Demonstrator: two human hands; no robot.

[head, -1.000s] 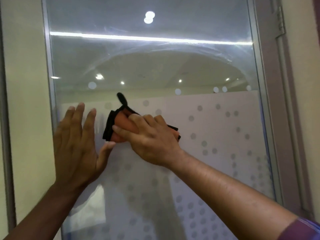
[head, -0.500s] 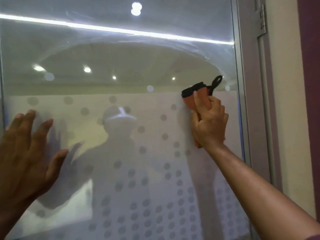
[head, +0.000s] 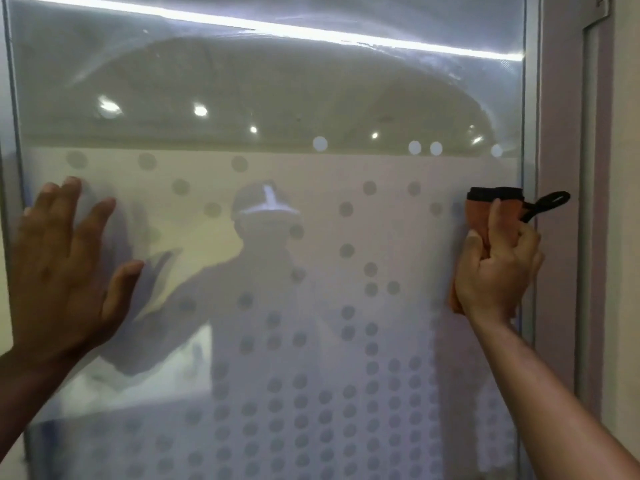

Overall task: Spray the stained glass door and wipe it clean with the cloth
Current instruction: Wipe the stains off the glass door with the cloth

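Note:
The glass door (head: 270, 98) fills the view, clear above and frosted with grey dots below. An orange cloth (head: 479, 211) with a black hem and a black hanging loop is pressed on the glass at the pane's right edge. My right hand (head: 495, 268) grips the bunched cloth there, fingers curled round it. My left hand (head: 62, 268) lies flat on the glass near the left edge, fingers spread and straight. No spray bottle is in view.
A metal door frame (head: 530, 168) runs down the right side, with a pale wall and a hinge (head: 606, 5) beyond it. A thin metal frame edge (head: 10, 98) borders the pane on the left. A person's reflection shows in the middle of the glass.
My right hand has swept the cloth from beside the left hand across to the pane's right edge. The left hand has stayed flat on the glass. The view has shifted rightward.

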